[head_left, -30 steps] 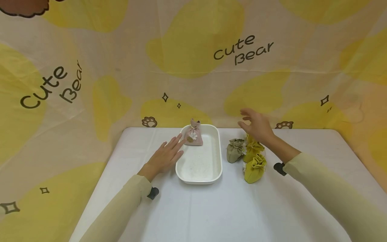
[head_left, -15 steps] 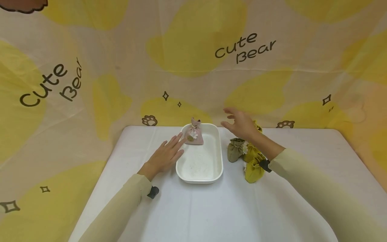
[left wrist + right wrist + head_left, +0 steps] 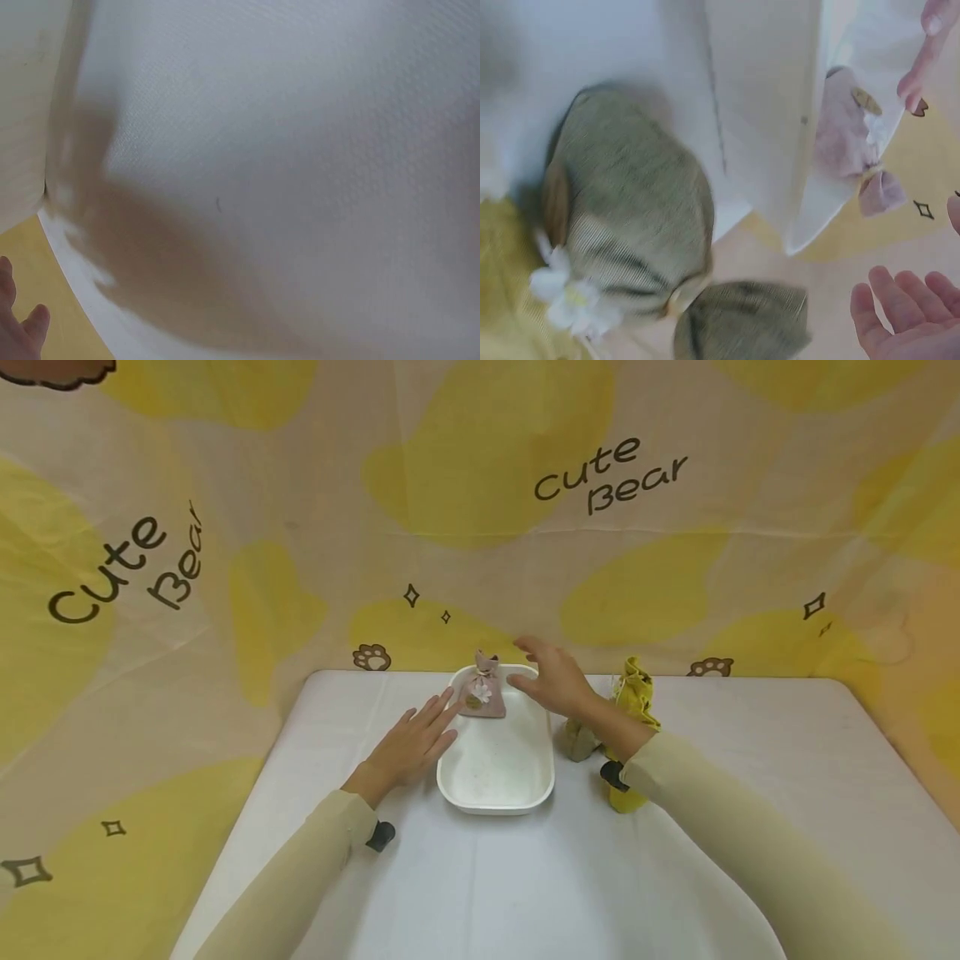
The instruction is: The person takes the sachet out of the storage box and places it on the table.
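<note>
A small pink drawstring pouch point(image 3: 489, 705) with a white flower leans in the far left corner of a white tray point(image 3: 495, 768). My left hand point(image 3: 405, 748) lies at the tray's left rim with its fingers extended toward the pouch. Over the far right rim hangs my right hand point(image 3: 557, 681), fingers loosely bent and apart, holding nothing. In the right wrist view those fingers stay well away from a grey-green pouch point(image 3: 637, 195). Beneath my right forearm stand that pouch and two yellow pouches, partly hidden by the wrist.
The upper yellow pouch point(image 3: 634, 693) and the lower yellow pouch point(image 3: 626, 801) stand right of the tray on a white-covered table point(image 3: 480, 893). A printed cloth backdrop point(image 3: 480, 460) rises directly behind the table's far edge and along its left side.
My right hand has moved left from above the yellow pouches to the tray's far right rim. My left hand and the pink pouch have stayed in place.
</note>
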The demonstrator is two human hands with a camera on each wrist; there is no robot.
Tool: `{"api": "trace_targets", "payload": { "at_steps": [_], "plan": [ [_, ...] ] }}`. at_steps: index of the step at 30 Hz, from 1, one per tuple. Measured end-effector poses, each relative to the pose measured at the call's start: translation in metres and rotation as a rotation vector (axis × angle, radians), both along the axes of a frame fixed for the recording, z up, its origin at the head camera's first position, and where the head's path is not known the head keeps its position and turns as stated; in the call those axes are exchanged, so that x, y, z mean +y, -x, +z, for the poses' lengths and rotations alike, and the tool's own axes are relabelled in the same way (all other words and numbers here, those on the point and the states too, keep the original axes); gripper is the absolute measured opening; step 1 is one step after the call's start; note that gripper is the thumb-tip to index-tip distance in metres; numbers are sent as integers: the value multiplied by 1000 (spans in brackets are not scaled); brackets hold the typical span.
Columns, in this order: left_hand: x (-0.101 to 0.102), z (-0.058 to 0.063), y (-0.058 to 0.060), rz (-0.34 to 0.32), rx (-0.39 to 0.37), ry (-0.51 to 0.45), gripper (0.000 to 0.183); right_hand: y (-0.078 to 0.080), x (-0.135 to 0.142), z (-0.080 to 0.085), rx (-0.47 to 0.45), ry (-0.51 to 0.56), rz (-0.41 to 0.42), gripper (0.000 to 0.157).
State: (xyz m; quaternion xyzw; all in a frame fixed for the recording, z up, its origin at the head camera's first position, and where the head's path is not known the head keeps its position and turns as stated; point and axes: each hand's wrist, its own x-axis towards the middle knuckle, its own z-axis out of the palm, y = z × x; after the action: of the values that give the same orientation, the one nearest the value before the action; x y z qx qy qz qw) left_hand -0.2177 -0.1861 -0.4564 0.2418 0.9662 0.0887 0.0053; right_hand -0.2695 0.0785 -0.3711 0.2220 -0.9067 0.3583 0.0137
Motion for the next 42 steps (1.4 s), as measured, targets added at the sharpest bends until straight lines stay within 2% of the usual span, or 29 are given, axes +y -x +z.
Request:
{"api": "trace_targets", "payload": {
  "at_steps": [6,11,17,35,42],
  "plan": [
    [1,1,2,3,-23,6,57,3,-15,-9,-16,1,-11,57],
    [1,2,3,0,-12,0,57,8,-24,-19,-48,30,-21,58],
    [2,2,4,6,-21,8,57,12,-28,-20,-64,68,-15,58],
    [1,4,3,23,-47,12,55,24,-39,-25,-132,188,129,59],
    [0,3,0,7,-31,4,56,27,-44,-28,-150,195,132,60]
  ]
}}
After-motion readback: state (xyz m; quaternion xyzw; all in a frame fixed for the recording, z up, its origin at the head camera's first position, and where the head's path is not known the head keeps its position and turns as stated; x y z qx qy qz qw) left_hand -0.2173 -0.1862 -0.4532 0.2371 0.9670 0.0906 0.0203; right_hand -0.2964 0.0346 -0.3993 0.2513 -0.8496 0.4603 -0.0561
